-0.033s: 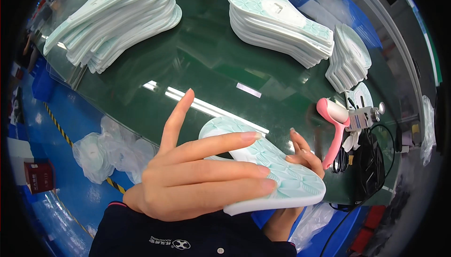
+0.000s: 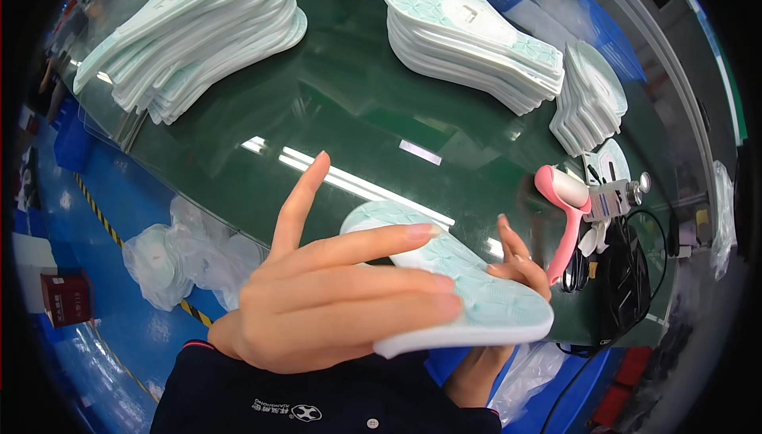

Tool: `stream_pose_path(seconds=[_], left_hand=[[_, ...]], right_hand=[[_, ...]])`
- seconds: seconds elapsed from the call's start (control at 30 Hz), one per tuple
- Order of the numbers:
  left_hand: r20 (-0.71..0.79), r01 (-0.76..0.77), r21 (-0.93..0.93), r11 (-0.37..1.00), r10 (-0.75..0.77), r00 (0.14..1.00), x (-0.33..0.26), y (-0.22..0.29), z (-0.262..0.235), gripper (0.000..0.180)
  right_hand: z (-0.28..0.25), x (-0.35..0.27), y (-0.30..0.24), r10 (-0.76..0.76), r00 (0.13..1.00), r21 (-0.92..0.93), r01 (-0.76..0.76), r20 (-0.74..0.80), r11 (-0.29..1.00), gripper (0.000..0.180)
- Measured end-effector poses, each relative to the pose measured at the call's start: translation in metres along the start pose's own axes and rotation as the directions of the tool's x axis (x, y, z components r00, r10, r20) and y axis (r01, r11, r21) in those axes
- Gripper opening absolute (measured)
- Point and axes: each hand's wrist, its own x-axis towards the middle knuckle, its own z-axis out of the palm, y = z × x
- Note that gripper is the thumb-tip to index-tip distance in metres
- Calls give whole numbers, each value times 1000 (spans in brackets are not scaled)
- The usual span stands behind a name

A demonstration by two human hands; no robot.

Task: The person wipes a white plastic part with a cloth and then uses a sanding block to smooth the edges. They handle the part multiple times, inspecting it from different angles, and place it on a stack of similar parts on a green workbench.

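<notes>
A white shoe sole with a pale green patterned face (image 2: 508, 299) is held up in front of my body, above the near edge of the table. My left hand (image 2: 317, 299) comes across from the left. Its fingers are stretched over the patterned face, some tips pressing on it, while one finger sticks up apart; the thumb is hidden. At the far right edge of the sole, my right hand (image 2: 520, 263) grips from behind and below. Its palm and part of its fingers are hidden by the sole.
Stacks of similar soles stand at the far left (image 2: 198, 45), far middle (image 2: 468, 45) and far right (image 2: 591, 97) of the green table (image 2: 341, 101). A pink-handled roller (image 2: 565, 220), a small metal-topped bottle (image 2: 615, 197) and a black bag (image 2: 623, 283) lie at right.
The sole has tilted a little, its near edge rising slightly and its right end shifting right. My right hand's fingers have shifted slightly with it; my left hand stays nearly in place.
</notes>
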Motion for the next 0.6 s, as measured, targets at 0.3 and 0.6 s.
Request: stream_pose_path(seconds=[0.3, 0.6], left_hand=[[-51, 28, 269, 963, -14, 999, 21, 6, 25, 37], [-489, -32, -558, 829, -298, 820, 0, -21, 34, 24]], right_hand=[[13, 38, -62, -260, 893, -505, 426, 367, 750, 53], [13, -5, -22, 358, 932, 71, -354, -55, 933, 89]])
